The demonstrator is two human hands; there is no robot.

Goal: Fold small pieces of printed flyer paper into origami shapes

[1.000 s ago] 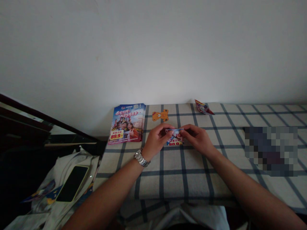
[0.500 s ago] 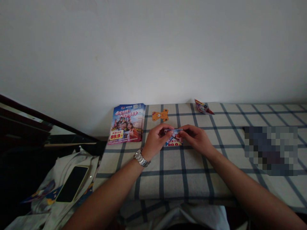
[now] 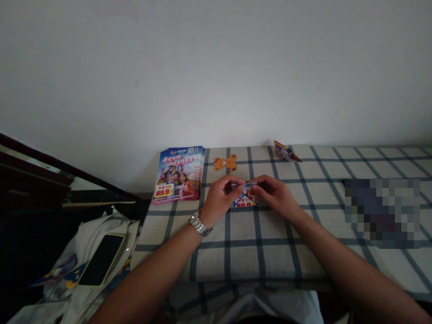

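Between my two hands is a small folded flyer (image 3: 245, 201), printed in red, blue and yellow with part of a price showing. My left hand (image 3: 221, 198), with a metal watch on its wrist, pinches the flyer's upper left side between thumb and fingers. On the upper right side my right hand (image 3: 275, 194) grips it the same way. Fingers cover much of the top edge, so the exact folds are hidden. A stack of flat flyers (image 3: 178, 175) with the same kind of print lies to the left of my left hand.
A bear-shaped cutout (image 3: 226, 163) lies beyond my hands on the checked tablecloth (image 3: 243, 256). Near the wall (image 3: 236, 72) rests another folded paper piece (image 3: 286, 151). A blurred-out dark object (image 3: 378, 213) is at right. A phone (image 3: 102, 259) lies on cloth at lower left.
The flyer between my hands has tipped slightly, with a little more of its printed face showing. Both hands keep their grip and stay in nearly the same place.
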